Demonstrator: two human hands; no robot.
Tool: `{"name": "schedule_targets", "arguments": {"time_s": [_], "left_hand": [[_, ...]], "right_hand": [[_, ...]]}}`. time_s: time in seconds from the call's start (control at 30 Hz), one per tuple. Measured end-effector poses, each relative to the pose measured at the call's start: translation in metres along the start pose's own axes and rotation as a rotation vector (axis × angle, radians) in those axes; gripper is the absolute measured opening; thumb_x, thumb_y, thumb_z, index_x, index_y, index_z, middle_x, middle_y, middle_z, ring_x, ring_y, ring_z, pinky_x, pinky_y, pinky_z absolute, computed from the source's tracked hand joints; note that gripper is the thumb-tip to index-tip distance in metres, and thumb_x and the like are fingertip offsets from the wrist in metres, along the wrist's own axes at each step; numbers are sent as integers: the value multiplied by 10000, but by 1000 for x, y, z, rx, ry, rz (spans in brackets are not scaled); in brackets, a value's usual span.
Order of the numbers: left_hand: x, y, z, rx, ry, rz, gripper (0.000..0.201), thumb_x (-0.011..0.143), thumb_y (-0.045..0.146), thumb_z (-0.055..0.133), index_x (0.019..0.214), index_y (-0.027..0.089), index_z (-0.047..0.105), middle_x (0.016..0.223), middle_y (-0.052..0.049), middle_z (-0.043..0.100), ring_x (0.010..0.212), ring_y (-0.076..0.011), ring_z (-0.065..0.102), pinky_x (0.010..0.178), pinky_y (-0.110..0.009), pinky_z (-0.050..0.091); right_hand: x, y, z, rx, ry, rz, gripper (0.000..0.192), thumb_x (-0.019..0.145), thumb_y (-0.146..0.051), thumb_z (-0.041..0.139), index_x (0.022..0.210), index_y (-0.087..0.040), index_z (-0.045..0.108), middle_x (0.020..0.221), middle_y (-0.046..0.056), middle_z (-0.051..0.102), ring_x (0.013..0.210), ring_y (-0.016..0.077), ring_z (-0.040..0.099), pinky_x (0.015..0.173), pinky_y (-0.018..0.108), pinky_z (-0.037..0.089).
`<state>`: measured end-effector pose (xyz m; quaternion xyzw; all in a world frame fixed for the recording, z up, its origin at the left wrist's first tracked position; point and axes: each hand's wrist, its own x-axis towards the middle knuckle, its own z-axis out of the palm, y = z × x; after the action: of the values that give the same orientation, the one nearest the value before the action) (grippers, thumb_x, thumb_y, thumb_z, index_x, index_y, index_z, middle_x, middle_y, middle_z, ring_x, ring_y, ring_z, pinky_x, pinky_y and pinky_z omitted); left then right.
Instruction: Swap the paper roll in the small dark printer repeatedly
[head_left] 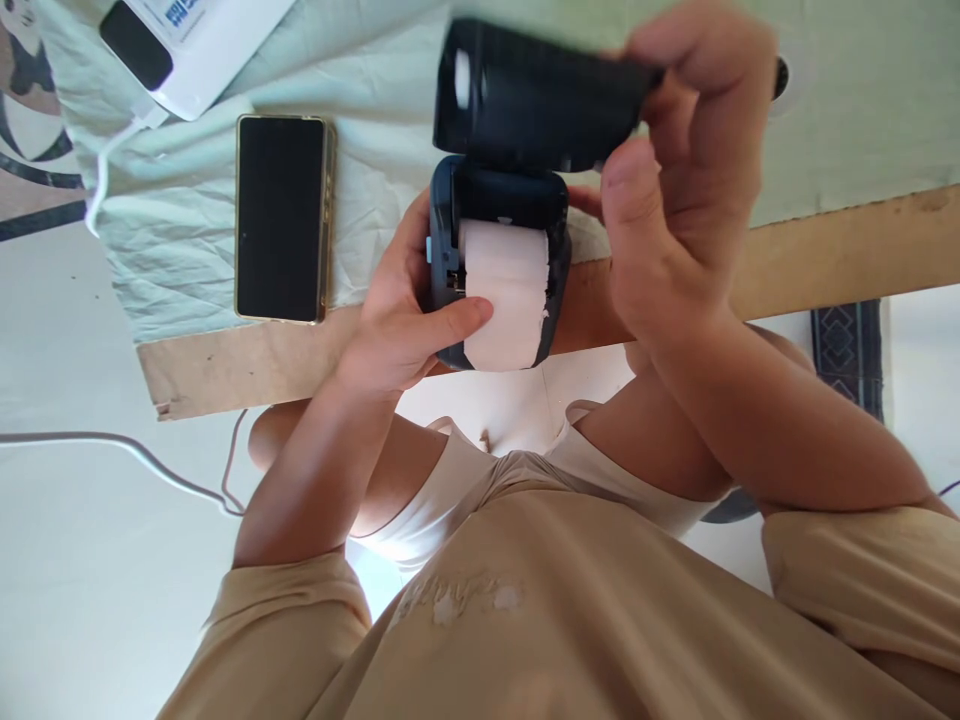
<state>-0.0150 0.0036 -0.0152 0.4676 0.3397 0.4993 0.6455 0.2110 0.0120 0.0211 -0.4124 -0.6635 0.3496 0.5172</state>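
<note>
A small dark blue printer (450, 215) stands at the near edge of a wooden board (247, 365), its lid (532, 95) swung up and open. A white paper roll (504, 295) lies in its bay. My left hand (401, 320) grips the printer's left side, with the thumb resting on the roll. Higher up, my right hand (682, 180) holds the raised lid by its right end.
A black phone (281, 215) lies face up on the pale green cloth (187, 230) left of the printer. A white device (191, 40) with a white cable (112, 450) sits at the top left. The floor is pale, with a patterned rug (847, 345) on the right.
</note>
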Motion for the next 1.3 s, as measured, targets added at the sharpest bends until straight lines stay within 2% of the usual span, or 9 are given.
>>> {"name": "schedule_targets", "arguments": {"time_s": [0.1,0.17,0.3,0.5,0.63,0.73,0.83,1.0,1.3], "left_hand": [[1,3,3,-32,33,-31,694,771,457,1023,1396,318,757,1265,-77,849,1251,-370,811,957,-440,680],[2,3,4,-35,57,-50,649,759,458,1026,1322,314,738,1263,-71,835,1288,-369,798,1006,-456,678],[4,5,7,-38,61,-47,671,703,456,1051,1257,306,703,1187,-51,801,1264,-352,789,1049,-490,682],[6,5,6,-25,58,-86,898,585,496,1106,1361,309,694,1208,-51,797,1407,-400,765,1123,-514,689],[0,2,4,-73,-19,-32,725,812,669,970,1397,327,713,1293,-91,821,1405,-388,764,937,-439,711],[-6,4,6,-63,-26,-52,553,979,676,820,1371,297,726,1179,-93,820,1089,-313,829,662,-344,607],[-7,10,10,-39,-7,-84,520,990,659,803,1347,285,744,1135,-87,826,937,-273,806,622,-344,574],[-8,19,17,-44,62,-124,480,974,673,786,1302,323,779,1274,-116,857,1441,-447,759,851,-479,691],[-1,12,13,-94,-6,-45,494,1030,685,678,1333,317,806,1324,-99,874,1681,-429,587,1142,-541,680]], "right_hand": [[-1,2,-2,88,67,-103,134,1135,-435,728,1259,-412,775,1401,-31,748,1516,243,661,1143,405,686],[-2,6,-4,75,-13,-124,190,1089,-361,736,1275,-384,768,1490,-21,747,1592,264,619,1031,386,710],[-7,11,-4,-40,-136,-55,235,996,-454,744,1179,-317,689,1655,57,666,1629,346,586,935,433,738],[-9,11,-7,-13,-197,-30,316,1028,-623,714,1156,-336,686,1680,42,623,1635,354,571,1123,526,714],[-9,14,-4,62,-180,61,636,957,-786,809,1410,-376,632,1647,41,622,1474,323,688,1070,457,726],[-10,20,0,148,-267,149,978,876,-895,840,1632,-393,475,1463,60,700,1208,281,770,957,427,730],[-11,27,1,174,-294,161,1043,877,-935,803,1672,-378,423,1361,68,713,1122,277,766,891,428,699],[-10,32,0,146,-316,153,1125,823,-1016,762,1674,-373,404,1367,88,703,1072,281,741,817,428,636],[-8,32,1,135,-297,114,1053,889,-951,769,1694,-359,436,1388,92,718,1087,269,747,853,407,656]]}}
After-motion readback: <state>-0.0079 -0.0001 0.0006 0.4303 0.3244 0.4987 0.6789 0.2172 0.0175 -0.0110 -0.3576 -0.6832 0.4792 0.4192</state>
